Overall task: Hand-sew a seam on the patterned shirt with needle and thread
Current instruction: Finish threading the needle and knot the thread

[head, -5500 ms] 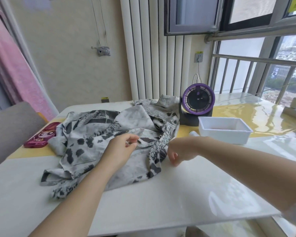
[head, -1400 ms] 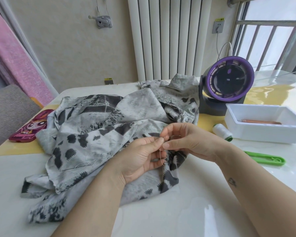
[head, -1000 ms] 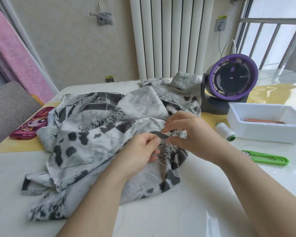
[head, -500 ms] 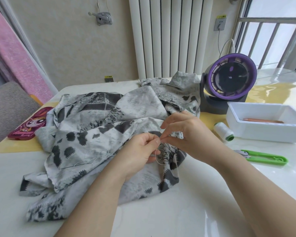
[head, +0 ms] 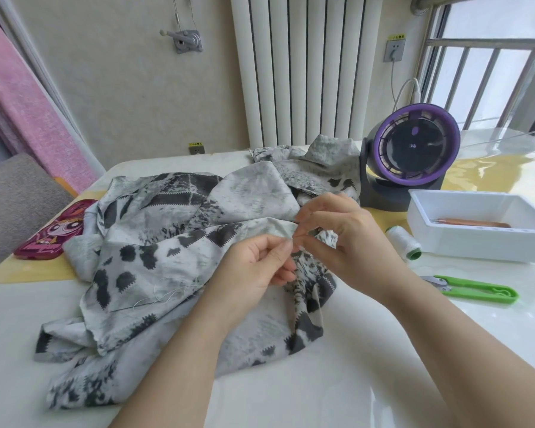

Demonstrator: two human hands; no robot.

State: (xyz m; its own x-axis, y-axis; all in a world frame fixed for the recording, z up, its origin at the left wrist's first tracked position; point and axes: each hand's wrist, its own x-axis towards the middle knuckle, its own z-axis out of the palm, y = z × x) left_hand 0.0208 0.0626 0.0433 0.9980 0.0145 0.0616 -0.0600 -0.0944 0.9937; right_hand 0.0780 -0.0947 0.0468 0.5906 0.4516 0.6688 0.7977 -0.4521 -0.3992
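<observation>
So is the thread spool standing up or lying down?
Lying down: the thread spool rests on its side on the table, green end nearest us, beside the white box.

Left hand (head: pixel 254 267), right hand (head: pixel 346 239), now pinching together at shirt (head: pixel 167 257) edge

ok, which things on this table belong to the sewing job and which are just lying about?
Job: patterned shirt, pinched by left hand and right hand; loose thread on it; thread spool; green snips. Needle too small to see.
Lying about: purple fan; pink phone case; white tray holding a brown tool.
</observation>
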